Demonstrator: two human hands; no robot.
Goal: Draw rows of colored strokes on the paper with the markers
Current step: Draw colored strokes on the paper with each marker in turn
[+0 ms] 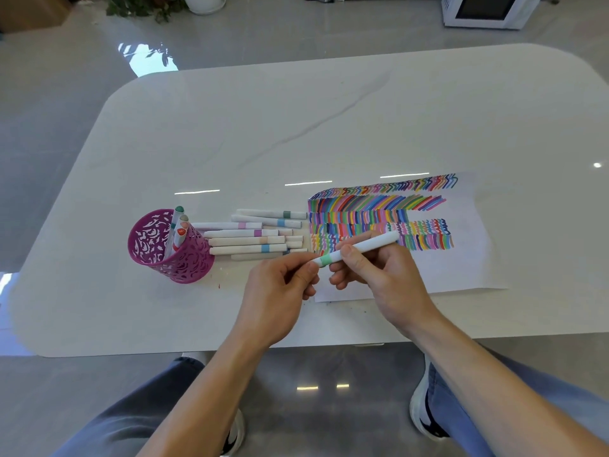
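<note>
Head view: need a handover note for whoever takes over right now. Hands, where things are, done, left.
Left hand: pinching the cap end of the green-banded marker.
Right hand: gripping the same marker's barrel, held above the paper; whether the cap is going on or coming off cannot be told.
Purple cup: left on the table, a few markers standing in it.
Loose markers: lying between cup and paper.
Done: several rows of coloured strokes across the paper's upper part.
Left: lower part of the paper is blank.
</note>
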